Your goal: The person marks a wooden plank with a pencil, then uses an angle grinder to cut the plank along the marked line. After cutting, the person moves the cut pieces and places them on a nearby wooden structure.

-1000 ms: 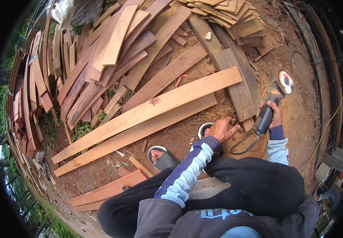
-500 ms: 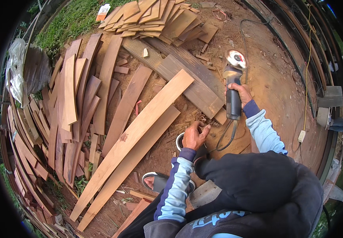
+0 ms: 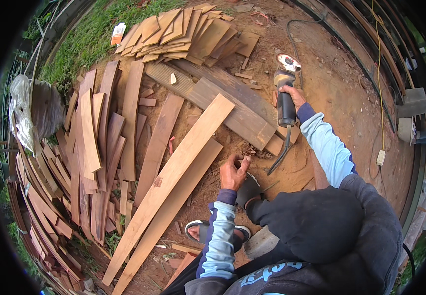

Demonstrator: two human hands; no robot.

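On dirt ground beside long plank [image 3: 173, 172]: right hand [image 3: 291, 96] clenched round angle grinder [image 3: 285, 93], disc raised clear of wood. Left hand [image 3: 233, 172] loose, fingers touching debris near plank edge. Advice: keep trailing cord [image 3: 279, 157] behind, steady plank first.

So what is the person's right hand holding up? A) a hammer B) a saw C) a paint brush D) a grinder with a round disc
D: the right hand grips the dark body of a grinder, its round disc pointing away above the planks, while the left hand rests low by the long plank.
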